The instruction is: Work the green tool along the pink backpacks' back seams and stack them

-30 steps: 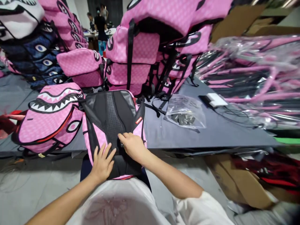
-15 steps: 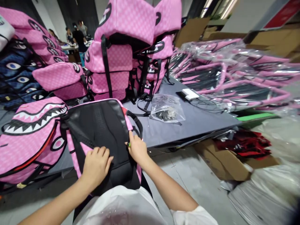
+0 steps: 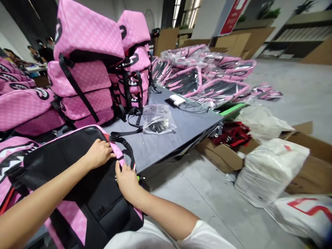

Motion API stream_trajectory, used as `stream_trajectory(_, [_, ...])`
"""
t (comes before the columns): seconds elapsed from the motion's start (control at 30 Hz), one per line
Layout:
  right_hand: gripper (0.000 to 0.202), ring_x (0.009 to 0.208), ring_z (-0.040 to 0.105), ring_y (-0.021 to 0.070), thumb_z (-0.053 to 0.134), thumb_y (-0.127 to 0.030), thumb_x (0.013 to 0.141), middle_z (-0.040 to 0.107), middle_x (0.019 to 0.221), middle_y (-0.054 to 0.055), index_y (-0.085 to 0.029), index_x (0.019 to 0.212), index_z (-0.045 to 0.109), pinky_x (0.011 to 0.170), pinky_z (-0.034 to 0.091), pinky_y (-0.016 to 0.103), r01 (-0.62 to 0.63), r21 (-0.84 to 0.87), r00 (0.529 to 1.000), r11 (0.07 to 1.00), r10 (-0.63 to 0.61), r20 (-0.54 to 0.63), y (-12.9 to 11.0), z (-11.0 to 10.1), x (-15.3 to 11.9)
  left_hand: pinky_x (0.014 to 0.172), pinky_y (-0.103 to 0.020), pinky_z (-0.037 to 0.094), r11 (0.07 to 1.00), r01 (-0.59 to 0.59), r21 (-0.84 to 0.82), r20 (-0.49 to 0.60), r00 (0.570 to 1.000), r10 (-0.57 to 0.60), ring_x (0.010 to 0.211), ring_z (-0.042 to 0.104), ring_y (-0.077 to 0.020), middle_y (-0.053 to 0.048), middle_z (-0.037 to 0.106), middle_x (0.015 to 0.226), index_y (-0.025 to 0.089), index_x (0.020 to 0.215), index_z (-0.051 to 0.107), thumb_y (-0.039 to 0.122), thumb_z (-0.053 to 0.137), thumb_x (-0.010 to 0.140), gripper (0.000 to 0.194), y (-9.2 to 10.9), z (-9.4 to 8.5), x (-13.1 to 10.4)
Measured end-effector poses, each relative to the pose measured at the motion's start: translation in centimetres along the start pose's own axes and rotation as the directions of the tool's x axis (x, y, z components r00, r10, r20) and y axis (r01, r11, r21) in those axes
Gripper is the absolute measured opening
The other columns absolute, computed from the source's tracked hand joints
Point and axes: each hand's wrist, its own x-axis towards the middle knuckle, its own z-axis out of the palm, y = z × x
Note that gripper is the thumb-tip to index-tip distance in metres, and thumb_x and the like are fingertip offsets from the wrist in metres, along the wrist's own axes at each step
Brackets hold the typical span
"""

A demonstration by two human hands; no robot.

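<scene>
Head view: grey worktop (image 3: 160, 148) carries the lot, w/ pink bags (image 3: 90, 74) stacked at the far side, prob. to save space & leave room up front. Black-and-pink backpack (image 3: 95, 193) lies at the near edge, back panel up, close to the wearer's body, which prob. helps steady it. L hand (image 3: 100, 154) curls its fingers on the pink side edge, likely holding it taut; R hand (image 3: 128, 181) pinches the same edge lower down, w/ a small green item (image 3: 138, 178) tucked in its grip, type unclear. Clear plastic bag (image 3: 159, 119) w/ dark bits sits beyond, within reach.
</scene>
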Motion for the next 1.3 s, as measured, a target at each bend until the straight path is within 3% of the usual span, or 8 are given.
stream_trajectory(0.2, [0.063,0.091,0.069,0.0278,0.052,-0.02,0.097,0.068,0.104,0.02,-0.012,0.156,0.03,0.069,0.058,0.036,0.029,0.09,0.998,0.995,-0.035,0.06,1.2,0.6,-0.7,0.101,-0.053,0.035,0.948,0.195,0.25,-0.226,0.964,-0.138,0.089,0.058,-0.0269,-0.007,0.065,0.075,0.02,0.066,0.07,0.058,0.043,0.096,0.055,-8.0,-2.2,-2.3])
stream_trajectory(0.37, [0.058,0.095,0.07,0.0305,0.062,-0.029,0.092,0.071,0.11,0.02,-0.011,0.146,0.047,0.08,0.057,0.041,-0.012,0.368,0.992,0.93,-0.035,0.121,3.6,-2.2,0.1,0.106,-0.053,0.037,0.984,0.011,0.179,-0.102,0.995,0.007,0.094,0.059,-0.0279,-0.008,0.066,0.086,0.021,0.082,0.071,0.067,0.054,0.088,0.05,-5.8,-1.6,-3.7])
stream_trajectory(0.47, [0.044,0.085,0.072,0.022,0.056,-0.047,0.097,0.075,0.096,0.009,-0.017,0.128,0.062,0.074,0.055,0.032,-0.082,0.788,0.996,0.611,0.033,0.078,5.2,-4.6,1.2,0.096,-0.046,0.043,0.997,-0.014,0.079,-0.075,0.997,0.02,0.088,0.06,-0.0259,-0.008,0.066,0.087,0.019,0.084,0.069,0.062,0.054,0.091,0.046,-2.8,-0.6,-4.1])
stream_trajectory(0.57, [0.065,0.06,0.066,0.0141,0.044,-0.071,0.093,0.07,0.073,0.003,-0.016,0.119,0.064,0.055,0.049,0.023,-0.077,0.969,0.997,0.234,0.04,0.069,6.3,-6.4,2.1,0.1,-0.047,0.041,0.999,0.01,0.048,-0.102,0.995,-0.005,0.091,0.06,-0.0264,-0.009,0.066,0.088,0.019,0.086,0.069,0.059,0.059,0.089,0.041,-1.2,-0.5,-4.1])
stream_trajectory(0.7, [0.082,0.035,0.044,0.0096,0.04,-0.086,0.082,0.053,0.043,-0.004,-0.011,0.102,0.068,0.039,0.035,0.021,-0.159,0.985,0.987,0.07,0.051,0.155,6.7,-7.5,3.1,0.103,-0.049,0.04,0.997,0.077,0.002,-0.069,0.995,-0.076,0.096,0.059,-0.0287,-0.011,0.066,0.087,0.017,0.086,0.071,0.052,0.072,0.081,0.035,-0.4,-0.9,-3.9])
stream_trajectory(0.8, [0.067,0.052,0.061,0.0123,0.066,-0.071,0.077,0.074,0.075,0.004,-0.014,0.114,0.065,0.05,0.049,0.024,-0.143,0.989,0.983,-0.04,0.107,0.147,5.7,-7.5,3.9,0.108,-0.053,0.037,0.996,0.088,-0.031,-0.064,0.994,-0.09,0.097,0.058,-0.029,-0.011,0.067,0.088,0.015,0.09,0.072,0.047,0.078,0.077,0.035,-0.1,-0.7,-3.8])
stream_trajectory(1.07, [0.029,0.054,0.057,0.0133,0.07,-0.045,0.081,0.064,0.064,-0.001,-0.017,0.078,0.064,0.054,0.048,0.026,0.012,0.955,0.934,0.297,0.337,-0.116,1.8,-3.3,4.9,0.117,-0.062,0.031,0.993,0.032,-0.112,-0.324,0.944,-0.067,0.109,0.056,-0.0282,-0.007,0.069,0.097,0.017,0.089,0.07,0.039,0.082,0.074,0.029,0.9,2.3,-6.0])
stream_trajectory(1.3, [0.025,0.06,0.064,0.0153,0.065,-0.042,0.088,0.068,0.072,0.002,-0.018,0.083,0.063,0.061,0.053,0.028,0.161,0.828,0.91,0.537,0.244,-0.335,1.1,-1.6,5.1,0.118,-0.061,0.034,0.992,0.032,-0.119,-0.377,0.923,-0.075,0.111,0.058,-0.0268,-0.005,0.07,0.097,0.018,0.085,0.067,0.031,0.078,0.078,0.018,1.1,3.3,-6.4])
